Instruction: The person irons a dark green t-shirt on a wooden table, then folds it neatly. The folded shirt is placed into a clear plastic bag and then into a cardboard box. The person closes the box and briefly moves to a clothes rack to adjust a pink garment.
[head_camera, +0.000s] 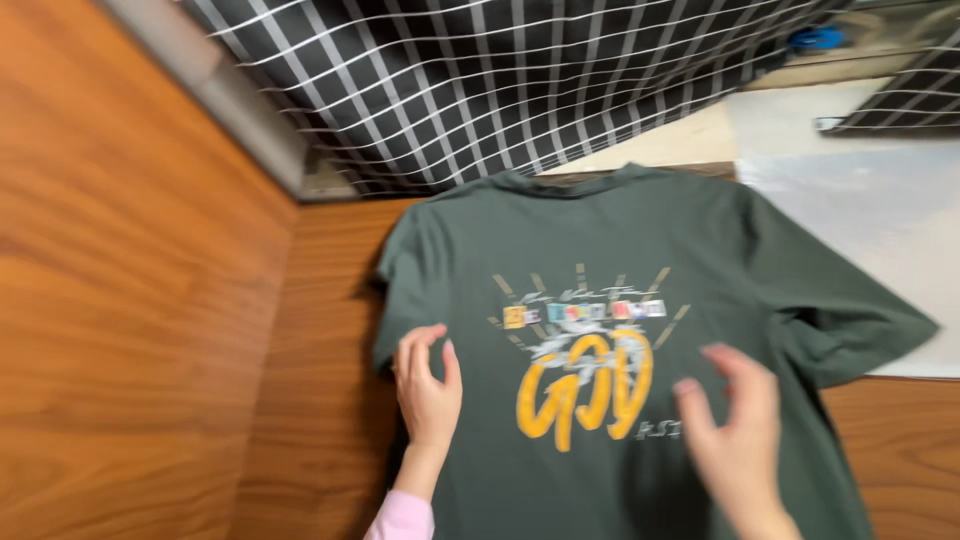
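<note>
A dark green T-shirt (600, 240) with a yellow and white print lies flat on a wooden floor (320, 400), collar pointing away from me. My left hand (428, 385) rests open on the shirt's left side, beside the print, fingers spread. My right hand (735, 435) hovers open over the shirt's lower right part, blurred by motion, and holds nothing. The shirt's right sleeve (860, 330) spreads onto a pale sheet.
A black fabric with a white grid pattern (480, 80) hangs or lies beyond the collar. A wooden panel (120, 270) rises on the left. A pale plastic-like sheet (860, 190) covers the floor at the right. A small blue object (815, 38) sits far back.
</note>
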